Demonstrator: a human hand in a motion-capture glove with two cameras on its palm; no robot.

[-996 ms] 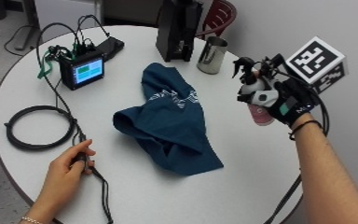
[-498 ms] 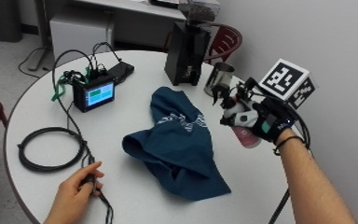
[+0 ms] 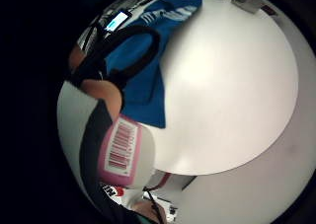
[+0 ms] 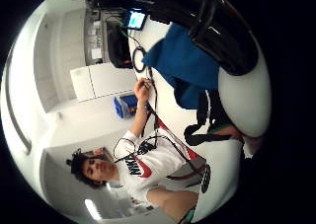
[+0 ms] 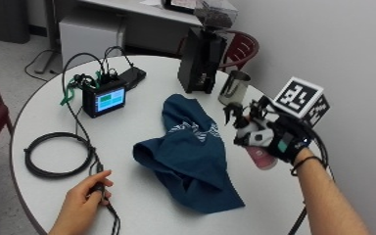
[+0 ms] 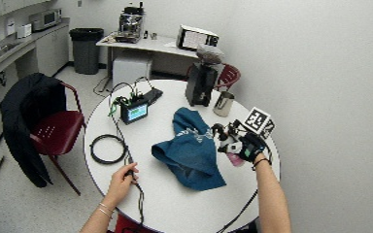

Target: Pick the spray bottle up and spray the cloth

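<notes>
Spray bottle [image 5: 261, 155], pink body, sits at right-centre of the outside view, held above the round white table [image 5: 44, 112], nozzle toward the cloth. Left to right: coiled black cable [image 5: 58, 154] at left, bare left hand [image 5: 87, 188] pinching a cable at lower left, small screen box [image 5: 105, 99] upper left, blue cloth [image 5: 188, 152] crumpled mid-frame, metal cup [image 5: 233, 87] beyond it, then gloved right hand [image 5: 276, 139] with fingers curled round the bottle.
</notes>
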